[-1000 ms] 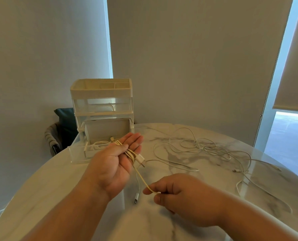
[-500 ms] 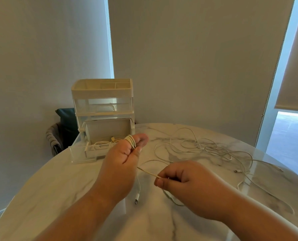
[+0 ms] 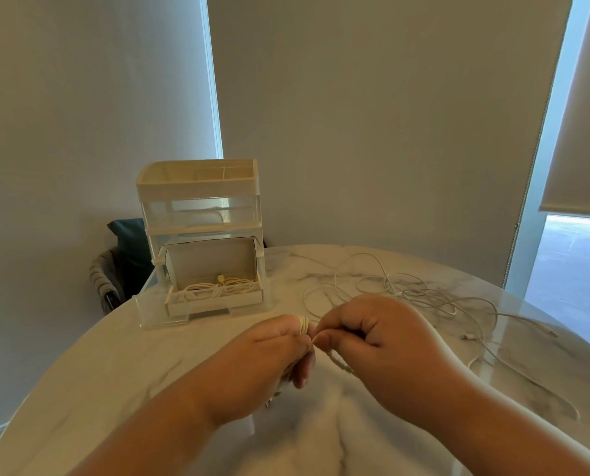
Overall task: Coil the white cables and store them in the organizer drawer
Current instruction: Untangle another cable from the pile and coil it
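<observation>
Pale roller blinds (image 3: 372, 115) fill the background behind a round marble table (image 3: 115, 389). At the table's far left edge stands a cream and clear plastic organizer (image 3: 197, 187), its top tray divided into compartments; behind it, a chair (image 3: 108, 280) with a dark cushion shows off the table's edge. Both hands are held close together above the middle of the table, knuckles toward the camera. The left hand (image 3: 269, 359) is curled, with several turns of a white cable (image 3: 303, 325) wound around its fingers. The right hand (image 3: 372, 338) sits just beside it, thumb and forefinger pinching the same cable right at the loops, and a short blurred length of it hangs below that pinch. Loose cables (image 3: 417, 293) sprawl in a tangle across the right half of the table, one plug end lying near the right edge. The organizer's bottom drawer (image 3: 214, 298) is pulled open toward the camera, and a coiled cable (image 3: 218, 288) lies inside it
</observation>
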A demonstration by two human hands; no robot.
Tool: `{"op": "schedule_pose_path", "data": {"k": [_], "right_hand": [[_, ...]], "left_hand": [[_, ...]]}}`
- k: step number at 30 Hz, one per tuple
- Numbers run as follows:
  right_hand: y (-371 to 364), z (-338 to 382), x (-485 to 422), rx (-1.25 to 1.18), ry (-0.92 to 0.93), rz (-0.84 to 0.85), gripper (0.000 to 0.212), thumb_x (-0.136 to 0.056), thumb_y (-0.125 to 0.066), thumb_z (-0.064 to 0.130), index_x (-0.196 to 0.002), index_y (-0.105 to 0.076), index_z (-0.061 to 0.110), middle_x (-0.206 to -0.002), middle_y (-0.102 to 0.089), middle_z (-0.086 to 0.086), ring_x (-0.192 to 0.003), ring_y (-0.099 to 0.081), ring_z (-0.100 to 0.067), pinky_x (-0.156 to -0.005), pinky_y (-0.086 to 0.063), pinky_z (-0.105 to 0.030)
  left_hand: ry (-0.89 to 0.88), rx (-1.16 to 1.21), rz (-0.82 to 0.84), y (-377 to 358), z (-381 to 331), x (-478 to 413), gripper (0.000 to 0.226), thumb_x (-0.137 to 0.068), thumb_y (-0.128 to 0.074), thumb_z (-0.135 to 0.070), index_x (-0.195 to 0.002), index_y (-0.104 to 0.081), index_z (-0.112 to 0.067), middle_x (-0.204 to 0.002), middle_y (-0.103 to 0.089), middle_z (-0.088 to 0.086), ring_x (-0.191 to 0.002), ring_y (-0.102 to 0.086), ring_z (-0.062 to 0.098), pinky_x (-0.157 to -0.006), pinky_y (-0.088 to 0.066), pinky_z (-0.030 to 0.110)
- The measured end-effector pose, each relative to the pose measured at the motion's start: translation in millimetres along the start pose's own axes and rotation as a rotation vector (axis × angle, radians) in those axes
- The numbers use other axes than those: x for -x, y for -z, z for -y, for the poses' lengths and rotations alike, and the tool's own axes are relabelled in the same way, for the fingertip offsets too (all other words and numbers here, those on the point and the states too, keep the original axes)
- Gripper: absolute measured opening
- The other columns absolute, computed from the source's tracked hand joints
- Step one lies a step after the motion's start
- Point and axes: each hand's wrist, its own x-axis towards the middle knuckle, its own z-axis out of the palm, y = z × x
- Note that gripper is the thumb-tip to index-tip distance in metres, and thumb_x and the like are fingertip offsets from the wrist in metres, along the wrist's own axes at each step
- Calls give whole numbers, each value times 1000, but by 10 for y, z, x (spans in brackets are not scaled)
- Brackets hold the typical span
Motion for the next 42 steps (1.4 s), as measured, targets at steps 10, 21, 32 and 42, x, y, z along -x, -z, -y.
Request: {"op": "schedule_pose_path", "data": {"k": [10, 21, 32, 42], "right_hand": [[6, -105, -26, 15, 29, -47, 9, -87, -72, 31, -85, -76, 39, -94, -63, 28, -90, -61, 4, -79, -45, -10], [4, -339, -128, -557, -275, 175, 9, -87, -71, 24, -82, -77, 19, -56, -53, 10, -51, -44, -6, -51, -36, -21], [-100, -446, -143, -668, -451, 188, 13, -93, -64, 4, -90, -73, 13, -64, -58, -2, -55, -50, -14, -56, -41, -28], [-161, -302, -139, -1462, -765, 211, 17, -82, -59, -2, -92, -71, 6, -66, -49, -9, -40, -43, -9, -28, -32, -15]], "left_hand": [[56, -29, 181, -53, -125, 61, 43, -105, -40, -32, -72, -62, -16, -63, -43, 7, -55, -40, 15, -58, -43, 31], [-19, 376, 153, -73, -120, 58, 40, -89, -42, -34, -57, -51, -14, -58, -20, 11, -49, -20, 24, -48, -33, 30], [-28, 755, 79, -10, -113, 51, 34, -81, -44, -31, -53, -46, -13, -48, -20, 1, -44, -13, 17, -41, -28, 24], [-87, 981, 72, 19, -76, 14, 36, -86, -48, -35, -56, -47, -14, -47, -18, -2, -37, -18, 12, -37, -33, 21]]}}
